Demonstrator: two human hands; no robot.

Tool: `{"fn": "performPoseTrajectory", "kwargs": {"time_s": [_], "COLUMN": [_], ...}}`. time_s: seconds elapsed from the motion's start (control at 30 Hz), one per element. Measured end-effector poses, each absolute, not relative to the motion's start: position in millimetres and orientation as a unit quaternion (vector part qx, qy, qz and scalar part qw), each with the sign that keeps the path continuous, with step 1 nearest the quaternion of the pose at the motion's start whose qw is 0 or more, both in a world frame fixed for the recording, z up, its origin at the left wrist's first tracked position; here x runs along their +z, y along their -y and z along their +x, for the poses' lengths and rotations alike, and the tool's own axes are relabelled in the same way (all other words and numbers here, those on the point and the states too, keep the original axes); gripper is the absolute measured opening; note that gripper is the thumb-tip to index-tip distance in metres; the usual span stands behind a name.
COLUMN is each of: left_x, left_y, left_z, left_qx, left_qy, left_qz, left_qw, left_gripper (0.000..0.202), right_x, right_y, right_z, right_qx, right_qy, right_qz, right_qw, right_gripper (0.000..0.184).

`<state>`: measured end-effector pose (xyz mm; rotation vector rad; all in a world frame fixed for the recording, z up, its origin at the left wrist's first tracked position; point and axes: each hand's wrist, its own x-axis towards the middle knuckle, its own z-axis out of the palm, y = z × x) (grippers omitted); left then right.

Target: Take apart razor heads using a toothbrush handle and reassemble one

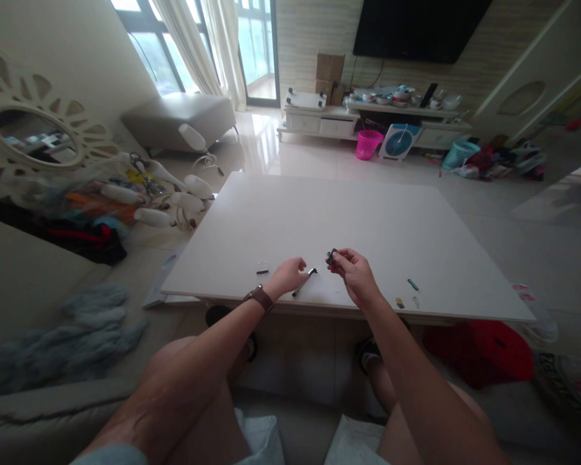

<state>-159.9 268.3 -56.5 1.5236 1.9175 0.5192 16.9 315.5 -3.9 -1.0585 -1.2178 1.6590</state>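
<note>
White tabletop [329,216]: near
Left hand [287,276]: half-curled beside slim rod [312,272], grip unclear
Right hand [356,274]: pinching black piece [331,258]

Black television [420,29] (pink basket [368,146] below)

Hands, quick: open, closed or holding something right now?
Left hand: loosely curled beside the rod; whether it grips it cannot be told.
Right hand: closed, holding a small dark piece.

No txt, brand or no. was legible; pale lettering [564,363] on dark rounded item [569,389], lower R, was too blurred.
</note>
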Motion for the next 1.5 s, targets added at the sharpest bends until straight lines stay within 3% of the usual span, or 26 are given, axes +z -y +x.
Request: {"fn": "performPoseTrajectory", "kwargs": {"time_s": [0.3,0.7,0.9,1.03,1.2,1.33,1.5], "left_x": [-94,-106,-76,-49,-24,-15,-7], "left_y": [-254,-263,-270,-267,-262,-259,-252], "left_z": [-143,-137,-131,-126,-126,-126,-128], "left_qx": [0.07,0.094,0.162,0.319,0.419,0.483,0.525], "left_qy": [-0.752,-0.75,-0.718,-0.627,-0.583,-0.528,-0.48], "left_qz": [0.602,0.599,0.594,0.561,0.569,0.541,0.524], "left_qw": [0.259,0.264,0.324,0.437,0.402,0.442,0.469], "left_gripper": [0.03,0.012,0.014,0.028,0.024,0.033,0.021], "right_x": [4,11,18,18,18,17,17], "right_y": [-315,-320,-323,-324,-327,-328,-328], "right_z": [30,42,44,42,39,35,27], "right_qx": [0.648,0.648,0.647,0.62,0.592,0.587,0.576], "right_qy": [0.483,0.449,0.429,0.425,0.407,0.392,0.401], "right_qz": [-0.415,-0.429,-0.419,-0.42,-0.43,-0.426,-0.436], "right_qw": [0.418,0.44,0.47,0.508,0.547,0.566,0.563], "right_gripper": [0.048,0.023,0.026,0.03,0.035,0.03,0.025]}}
